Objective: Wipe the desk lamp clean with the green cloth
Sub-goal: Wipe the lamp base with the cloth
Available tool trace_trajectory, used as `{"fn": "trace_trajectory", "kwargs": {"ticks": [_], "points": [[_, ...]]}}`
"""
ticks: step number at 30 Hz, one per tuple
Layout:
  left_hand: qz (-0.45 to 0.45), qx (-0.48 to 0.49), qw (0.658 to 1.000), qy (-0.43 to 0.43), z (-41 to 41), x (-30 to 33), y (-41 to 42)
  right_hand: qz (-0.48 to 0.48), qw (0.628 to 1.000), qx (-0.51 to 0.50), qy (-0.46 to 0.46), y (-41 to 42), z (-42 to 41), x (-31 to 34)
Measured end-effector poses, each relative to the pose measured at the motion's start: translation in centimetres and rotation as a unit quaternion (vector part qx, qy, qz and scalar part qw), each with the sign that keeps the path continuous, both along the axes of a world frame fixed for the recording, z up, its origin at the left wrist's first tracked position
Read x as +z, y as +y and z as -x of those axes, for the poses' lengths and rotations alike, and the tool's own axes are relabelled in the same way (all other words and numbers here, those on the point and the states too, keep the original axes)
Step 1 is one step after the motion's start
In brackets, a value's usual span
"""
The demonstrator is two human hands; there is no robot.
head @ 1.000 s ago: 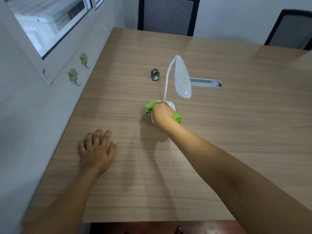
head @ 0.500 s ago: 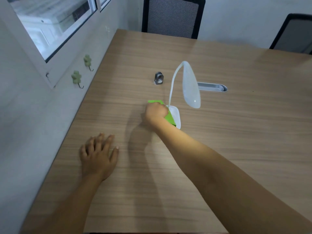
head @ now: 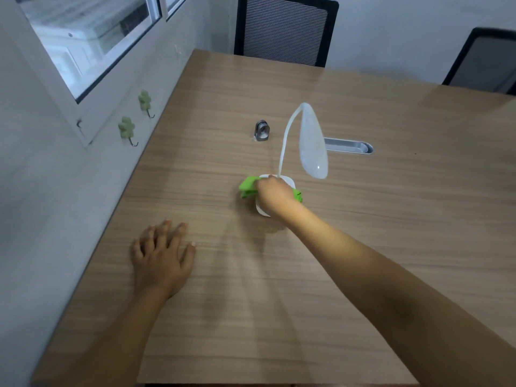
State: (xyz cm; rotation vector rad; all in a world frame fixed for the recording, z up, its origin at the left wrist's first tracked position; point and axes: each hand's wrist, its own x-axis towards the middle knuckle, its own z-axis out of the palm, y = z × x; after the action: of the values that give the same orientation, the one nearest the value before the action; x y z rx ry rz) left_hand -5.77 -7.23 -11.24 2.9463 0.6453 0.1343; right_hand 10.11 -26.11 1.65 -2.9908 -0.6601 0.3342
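Observation:
A white desk lamp [head: 312, 143] stands mid-table, its thin neck curving up from a white base [head: 262, 210] to an oval head that hangs to the right. My right hand [head: 275, 195] presses the green cloth [head: 248, 187] onto the base and covers most of it. The cloth sticks out on both sides of the hand. My left hand [head: 162, 255] lies flat on the wooden table [head: 391, 205] at the near left, fingers spread, holding nothing.
A small metal clip-like object [head: 262, 131] stands behind the lamp, and a grey cable slot [head: 349, 146] is set in the tabletop to its right. Two black chairs [head: 284, 29] stand at the far edge. The wall with two green hooks [head: 127, 129] runs along the left.
My right hand slid the cloth from the base's left side back across the top of the base. My left hand stays flat on the table. The view shifted slightly.

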Motion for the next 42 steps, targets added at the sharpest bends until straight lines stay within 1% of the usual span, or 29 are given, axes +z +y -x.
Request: {"fn": "trace_trajectory", "kwargs": {"ticks": [2,4,6,8,9,11,13,16,19,22,24,26,30,33,37,42], "points": [[-0.002,0.0,1.0,-0.001,0.1,0.1,0.0,-0.013,0.997,0.075,0.008,-2.3,0.9,-1.6],[-0.002,0.0,1.0,-0.002,0.1,0.2,0.0,-0.061,0.991,0.117,0.023,-4.1,2.3,-2.6],[0.0,0.0,1.0,-0.002,0.1,0.2,0.0,-0.137,0.982,0.13,0.021,-5.6,3.6,-2.8],[0.0,0.0,1.0,0.001,0.1,0.3,-0.1,-0.192,0.972,0.137,-0.01,-6.7,3.9,-3.0],[0.001,0.001,1.0,0.002,0.0,0.2,-0.1,-0.209,0.969,0.129,-0.031,-7.0,3.5,-3.2],[0.001,-0.001,1.0,0.001,0.0,0.2,-0.1,-0.225,0.97,0.078,-0.054,-7.5,2.2,-3.3],[0.002,-0.003,1.0,-0.003,0.0,0.1,-0.1,-0.207,0.976,0.029,-0.053,-7.8,1.3,-3.3],[0.002,-0.004,1.0,-0.002,0.1,0.1,0.0,-0.193,0.98,0.023,-0.04,-8.1,1.3,-4.1],[0.004,-0.002,1.0,-0.001,0.0,0.1,0.0,-0.191,0.979,0.05,-0.041,-8.7,3.3,-5.5],[0.004,-0.002,1.0,-0.002,0.0,0.1,0.0,-0.166,0.979,0.1,-0.054,-10.0,5.4,-5.8],[0.009,-0.001,1.0,-0.002,-0.1,0.2,0.0,-0.164,0.974,0.13,-0.089,-10.8,6.0,-5.2],[0.01,0.0,1.0,-0.003,0.0,0.2,-0.1,-0.175,0.968,0.135,-0.121,-10.7,5.9,-4.2],[0.005,-0.002,1.0,0.0,0.0,0.1,-0.1,-0.22,0.947,0.166,-0.165,-6.7,4.4,-3.0],[-0.003,-0.005,1.0,0.001,0.0,0.2,-0.1,-0.219,0.944,0.18,-0.169,-1.9,2.9,-2.9],[0.009,0.0,1.0,0.001,0.1,0.3,-0.2,-0.178,0.961,0.15,-0.148,3.7,0.7,-3.7],[0.001,-0.002,1.0,-0.018,0.0,0.2,-0.2,-0.085,0.983,0.123,-0.109,8.5,-2.5,-4.9]]}}
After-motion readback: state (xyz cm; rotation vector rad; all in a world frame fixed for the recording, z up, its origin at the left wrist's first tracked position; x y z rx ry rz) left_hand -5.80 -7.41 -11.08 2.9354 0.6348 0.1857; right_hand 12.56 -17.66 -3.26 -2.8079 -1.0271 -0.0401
